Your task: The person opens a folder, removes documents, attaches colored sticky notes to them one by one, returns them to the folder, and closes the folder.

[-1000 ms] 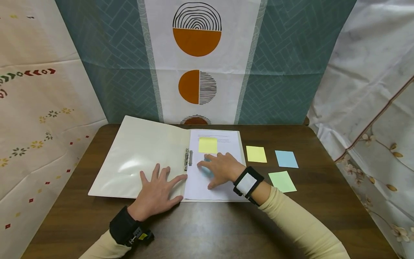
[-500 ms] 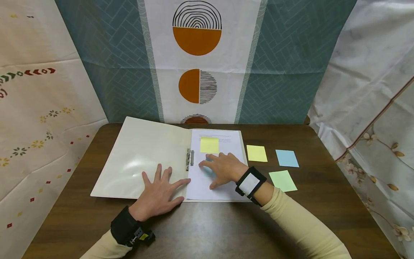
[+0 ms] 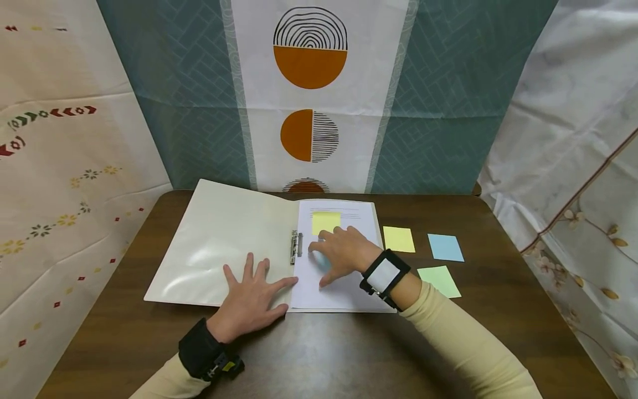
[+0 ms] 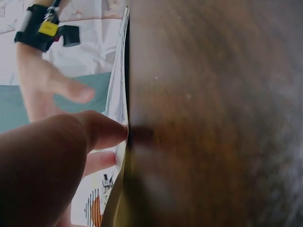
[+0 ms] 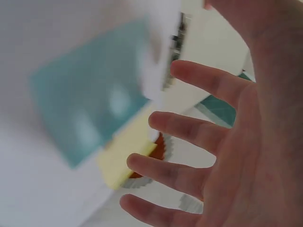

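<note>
While my left hand (image 3: 251, 306) lies spread on the open white binder (image 3: 214, 227), my right hand (image 3: 349, 254), fingers loose and empty, is over the square blue paper note (image 5: 90, 94) right of the silver metal clip (image 3: 293, 247). Beneath, the white paper sheet (image 3: 344, 293) points lengthwise away from me.

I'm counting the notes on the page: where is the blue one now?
In the head view, the blue note is on the printed sheet at right, just below a yellow note, mostly hidden by the right hand.
</note>
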Available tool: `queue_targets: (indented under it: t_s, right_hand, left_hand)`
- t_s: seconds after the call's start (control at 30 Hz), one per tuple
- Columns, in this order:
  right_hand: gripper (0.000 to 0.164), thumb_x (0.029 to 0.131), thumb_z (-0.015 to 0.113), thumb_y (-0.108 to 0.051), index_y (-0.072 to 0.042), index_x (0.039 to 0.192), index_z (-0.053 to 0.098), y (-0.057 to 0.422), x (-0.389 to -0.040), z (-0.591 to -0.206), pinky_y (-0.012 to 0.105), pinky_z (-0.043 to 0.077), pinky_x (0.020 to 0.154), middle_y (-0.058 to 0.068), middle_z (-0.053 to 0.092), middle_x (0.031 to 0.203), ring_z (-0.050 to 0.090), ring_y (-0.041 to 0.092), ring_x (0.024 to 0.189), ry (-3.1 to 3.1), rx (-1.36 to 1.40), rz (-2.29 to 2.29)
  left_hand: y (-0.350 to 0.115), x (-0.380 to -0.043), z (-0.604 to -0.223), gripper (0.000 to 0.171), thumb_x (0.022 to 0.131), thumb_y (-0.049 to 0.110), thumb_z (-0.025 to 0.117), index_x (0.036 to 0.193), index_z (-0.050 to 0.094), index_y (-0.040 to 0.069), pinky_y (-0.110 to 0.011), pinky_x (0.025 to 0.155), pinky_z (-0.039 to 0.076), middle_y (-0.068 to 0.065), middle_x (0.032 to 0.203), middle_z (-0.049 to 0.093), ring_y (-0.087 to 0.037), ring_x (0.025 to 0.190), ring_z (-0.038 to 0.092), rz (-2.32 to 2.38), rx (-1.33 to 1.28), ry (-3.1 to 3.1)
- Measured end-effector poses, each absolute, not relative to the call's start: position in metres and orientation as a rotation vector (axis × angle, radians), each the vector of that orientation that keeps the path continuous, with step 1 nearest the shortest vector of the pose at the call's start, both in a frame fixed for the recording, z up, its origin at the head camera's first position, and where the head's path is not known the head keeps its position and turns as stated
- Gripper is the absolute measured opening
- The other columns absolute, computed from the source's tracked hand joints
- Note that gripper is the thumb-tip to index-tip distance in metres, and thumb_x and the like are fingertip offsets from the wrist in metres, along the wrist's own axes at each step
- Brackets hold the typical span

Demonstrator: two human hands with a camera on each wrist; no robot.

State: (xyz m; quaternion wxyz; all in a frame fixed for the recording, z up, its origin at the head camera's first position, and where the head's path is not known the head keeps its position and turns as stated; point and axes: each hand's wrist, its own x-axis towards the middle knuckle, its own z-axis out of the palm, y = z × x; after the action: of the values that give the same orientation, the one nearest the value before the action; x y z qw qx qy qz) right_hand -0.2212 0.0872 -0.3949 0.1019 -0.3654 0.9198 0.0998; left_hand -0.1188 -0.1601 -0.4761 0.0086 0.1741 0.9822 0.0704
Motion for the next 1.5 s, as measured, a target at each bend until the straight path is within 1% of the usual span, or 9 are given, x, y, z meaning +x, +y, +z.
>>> queue_targets:
  t_s: [0.1,0.23,0.37,0.5,0.73,0.87,1.1,1.27,1.5]
  right_hand:
    - [0.081,0.086,0.088,-0.072,-0.034,0.153,0.066,0.081,-0.225,-0.385,0.059,0.062,0.104,0.006,0.070,0.151,0.072,0.035,0.123,2.721,-1.099,0.275]
    - [0.071,0.091,0.087,-0.066,-0.033,0.151,0.069,0.070,-0.232,-0.372,0.061,0.062,0.103,0.005,0.072,0.147,0.072,0.034,0.123,2.708,-1.131,0.245]
    - [0.059,0.095,0.086,-0.060,-0.029,0.144,0.075,0.059,-0.238,-0.364,0.057,0.064,0.101,0.005,0.076,0.141,0.074,0.030,0.121,2.704,-1.168,0.235]
    - [0.053,0.096,0.088,-0.055,-0.025,0.139,0.079,0.046,-0.242,-0.360,0.054,0.066,0.097,0.005,0.079,0.135,0.075,0.027,0.117,2.711,-1.202,0.220]
    - [0.051,0.095,0.089,-0.055,-0.024,0.135,0.081,0.026,-0.245,-0.368,0.056,0.065,0.100,0.005,0.079,0.134,0.076,0.029,0.119,2.695,-1.224,0.216]
    - [0.047,0.095,0.089,-0.053,-0.024,0.132,0.082,0.021,-0.246,-0.377,0.053,0.066,0.097,0.005,0.080,0.132,0.076,0.028,0.118,2.687,-1.211,0.212]
    - [0.040,0.095,0.088,-0.054,-0.025,0.122,0.084,0.019,-0.249,-0.387,0.047,0.066,0.089,0.001,0.080,0.122,0.076,0.023,0.113,2.707,-1.229,0.232]
    - [0.032,0.095,0.090,-0.046,-0.023,0.117,0.084,0.018,-0.249,-0.396,0.045,0.065,0.089,0.001,0.080,0.120,0.076,0.022,0.108,2.697,-1.232,0.186]
    - [0.020,0.096,0.091,-0.034,-0.022,0.110,0.083,0.015,-0.248,-0.405,0.041,0.062,0.087,0.000,0.077,0.114,0.071,0.020,0.100,2.716,-1.217,0.156]
  left_hand:
    - [-0.160,-0.118,-0.476,0.053,0.099,0.055,0.078,0.150,0.070,0.045,-0.104,0.106,0.026,-0.032,0.162,0.054,-0.070,0.160,0.036,0.205,0.547,3.072]
    - [-0.161,-0.116,-0.476,0.053,0.099,0.056,0.078,0.150,0.070,0.045,-0.103,0.106,0.027,-0.032,0.161,0.055,-0.069,0.159,0.037,0.190,0.549,3.071]
    - [-0.162,-0.115,-0.474,0.053,0.099,0.056,0.078,0.151,0.069,0.046,-0.103,0.106,0.028,-0.032,0.161,0.055,-0.069,0.160,0.038,0.190,0.558,3.073]
    - [-0.162,-0.115,-0.473,0.053,0.099,0.055,0.078,0.151,0.069,0.046,-0.103,0.106,0.028,-0.031,0.161,0.055,-0.068,0.160,0.038,0.191,0.562,3.076]
    - [-0.163,-0.115,-0.473,0.052,0.101,0.055,0.075,0.152,0.068,0.047,-0.104,0.107,0.025,-0.032,0.163,0.054,-0.069,0.161,0.036,0.216,0.570,3.057]
    - [-0.163,-0.116,-0.472,0.053,0.101,0.056,0.074,0.153,0.067,0.047,-0.104,0.108,0.024,-0.032,0.164,0.053,-0.069,0.161,0.036,0.219,0.581,3.047]
    - [-0.164,-0.117,-0.472,0.055,0.101,0.057,0.074,0.154,0.066,0.047,-0.103,0.109,0.023,-0.031,0.166,0.052,-0.068,0.162,0.035,0.200,0.558,3.029]
    - [-0.164,-0.116,-0.472,0.054,0.101,0.056,0.074,0.154,0.066,0.046,-0.103,0.108,0.024,-0.032,0.165,0.053,-0.069,0.162,0.035,0.202,0.568,3.042]
    - [-0.163,-0.116,-0.472,0.052,0.102,0.054,0.074,0.153,0.067,0.047,-0.103,0.107,0.026,-0.032,0.164,0.053,-0.068,0.162,0.036,0.198,0.567,3.055]
